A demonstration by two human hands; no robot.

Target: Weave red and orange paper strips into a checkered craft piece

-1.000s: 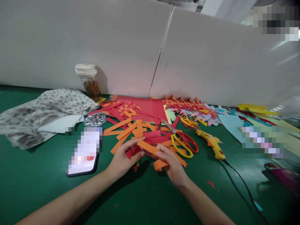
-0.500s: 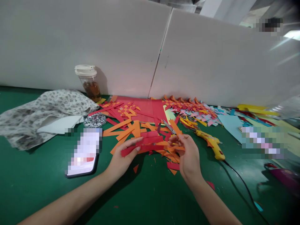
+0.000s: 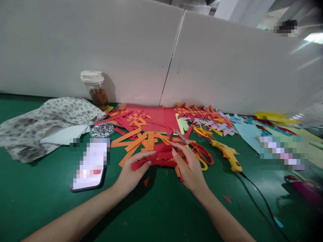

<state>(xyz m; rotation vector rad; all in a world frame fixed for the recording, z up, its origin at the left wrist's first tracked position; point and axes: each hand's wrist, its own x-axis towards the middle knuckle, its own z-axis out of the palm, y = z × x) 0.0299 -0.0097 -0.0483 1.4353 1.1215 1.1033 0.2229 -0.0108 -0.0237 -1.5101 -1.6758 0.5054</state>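
Note:
My left hand (image 3: 135,168) pinches the left end of a red paper strip (image 3: 164,163) between thumb and fingers. At its other end, the fingertips of my right hand (image 3: 190,164) close on the red paper, partly hiding it. Another red paper piece (image 3: 163,148) lies just behind. Orange paper strips (image 3: 135,144) fan out beyond my left hand, and more orange bits show beneath my right. Scissors (image 3: 205,154) with red and yellow handles rest beside my right hand, blades pointing away.
A yellow glue gun (image 3: 228,156) trails its cord on the right. Woven paper fish (image 3: 136,117) and a red sheet (image 3: 158,117) lie at the back. On the left are a phone (image 3: 91,164), patterned cloth (image 3: 50,117) and lidded cup (image 3: 97,90). A white partition (image 3: 126,50) stands behind.
My right hand has let go of the orange strips and moved left onto the red strip. The scissor handles, hidden before, now show. My left hand has barely moved.

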